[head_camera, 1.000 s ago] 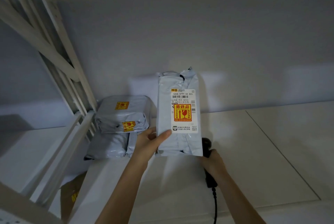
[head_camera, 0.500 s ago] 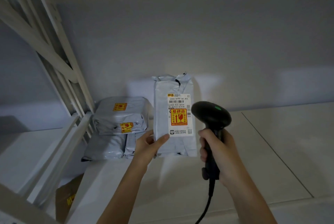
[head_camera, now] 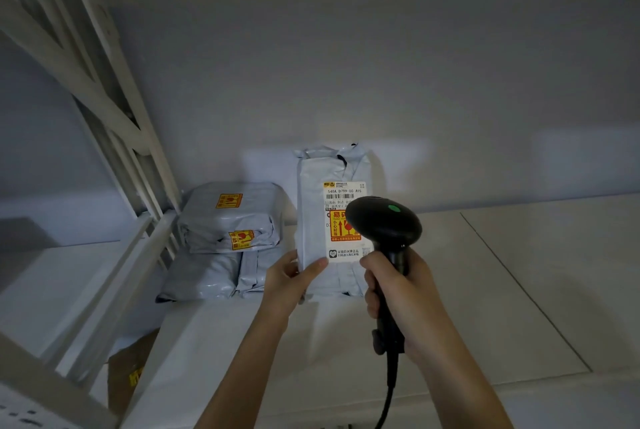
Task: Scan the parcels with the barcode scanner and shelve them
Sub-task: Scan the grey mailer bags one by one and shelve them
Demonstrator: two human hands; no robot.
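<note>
Parcel in grey plastic wrap with a white shipping label (head_camera: 313,221) stands upright on the white shelf (head_camera: 485,290), where we pinch its lower left edge with our left hand (head_camera: 287,285). Our right hand (head_camera: 398,293) grips the black corded barcode scanner (head_camera: 384,224), its head overlapping the label. Two stacked grey parcels (head_camera: 228,221) lie just left.

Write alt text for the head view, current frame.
A person's left hand holds a grey parcel upright on a white shelf while the right hand aims a black barcode scanner at its label. More grey parcels lie stacked to the left.
</note>
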